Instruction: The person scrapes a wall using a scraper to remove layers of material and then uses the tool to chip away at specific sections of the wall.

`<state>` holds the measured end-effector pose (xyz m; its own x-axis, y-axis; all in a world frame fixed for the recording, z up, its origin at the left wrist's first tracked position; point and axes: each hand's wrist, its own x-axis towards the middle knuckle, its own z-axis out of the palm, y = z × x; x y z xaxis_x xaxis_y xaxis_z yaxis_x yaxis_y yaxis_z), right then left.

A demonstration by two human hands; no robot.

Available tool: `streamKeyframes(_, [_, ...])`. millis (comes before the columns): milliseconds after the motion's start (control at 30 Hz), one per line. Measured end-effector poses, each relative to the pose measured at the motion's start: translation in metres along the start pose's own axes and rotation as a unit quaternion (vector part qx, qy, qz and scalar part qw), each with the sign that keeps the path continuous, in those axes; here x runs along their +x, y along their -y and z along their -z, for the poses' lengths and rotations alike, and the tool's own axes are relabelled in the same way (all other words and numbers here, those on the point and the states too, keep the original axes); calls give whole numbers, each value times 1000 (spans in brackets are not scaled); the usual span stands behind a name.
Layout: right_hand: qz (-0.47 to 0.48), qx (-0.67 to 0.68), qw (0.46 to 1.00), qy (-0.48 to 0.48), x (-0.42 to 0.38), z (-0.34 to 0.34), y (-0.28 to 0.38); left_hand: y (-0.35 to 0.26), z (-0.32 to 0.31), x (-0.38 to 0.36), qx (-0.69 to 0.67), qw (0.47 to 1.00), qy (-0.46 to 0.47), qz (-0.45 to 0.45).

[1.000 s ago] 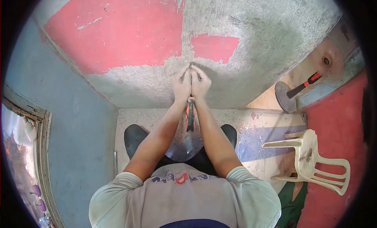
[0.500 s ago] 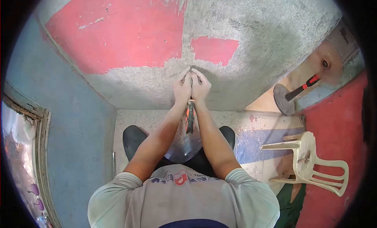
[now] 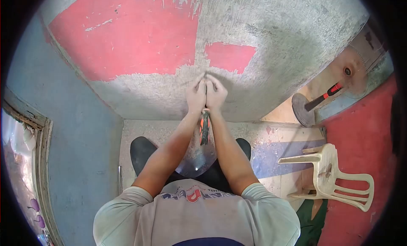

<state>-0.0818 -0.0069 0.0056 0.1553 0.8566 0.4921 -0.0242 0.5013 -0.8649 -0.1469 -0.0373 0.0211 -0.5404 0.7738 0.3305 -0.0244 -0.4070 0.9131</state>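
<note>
Both hands are pressed together around a scraper, whose orange-and-black handle (image 3: 204,129) sticks out below the wrists toward my body. My left hand (image 3: 195,95) closes on its left side and my right hand (image 3: 217,93) on its right, fingers bent toward the tip. A small dark end of the tool shows at the fingertips, against the wall; most of the blade is hidden between the hands. Above the fingertips, the grey scraped wall (image 3: 271,29) carries a large pink paint patch (image 3: 131,34) and a smaller pink patch (image 3: 231,57).
Paint flakes lie on the floor (image 3: 271,138) around my bent knees. To the right are a cream plastic chair (image 3: 326,165) and a standing fan (image 3: 303,110). A blue wall (image 3: 85,152) runs along the left, beside a worn wooden frame (image 3: 41,161).
The view has shifted slightly. Both hands keep their grip on the scraper at nearly the same spot on the wall, below the pink patches.
</note>
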Motion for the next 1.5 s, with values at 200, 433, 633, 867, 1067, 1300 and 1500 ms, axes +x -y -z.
streamKeyframes(200, [-25,66,998,-2,23,-9,32,-32,-11,16,-39,999,-5,6])
streamKeyframes(433, [24,3,1000,-8,6,-1,8,2,-4,10,-24,999,10,-21])
streamKeyframes(633, [-14,19,1000,3,20,-3,38,-27,-10,15,-8,1000,5,-3])
streamKeyframes(867, [-17,27,999,-1,13,1,10,-16,-12,6,-27,998,0,64])
streamKeyframes(1067, [-21,-1,1000,8,20,3,33,-32,-15,9,-30,1000,2,-2])
streamKeyframes(1300, [24,-17,1000,1,16,7,16,-8,-12,4,-23,1000,-2,-4])
streamKeyframes(1500, [-19,37,999,-8,27,1,43,-39,-19,13,-32,999,0,18])
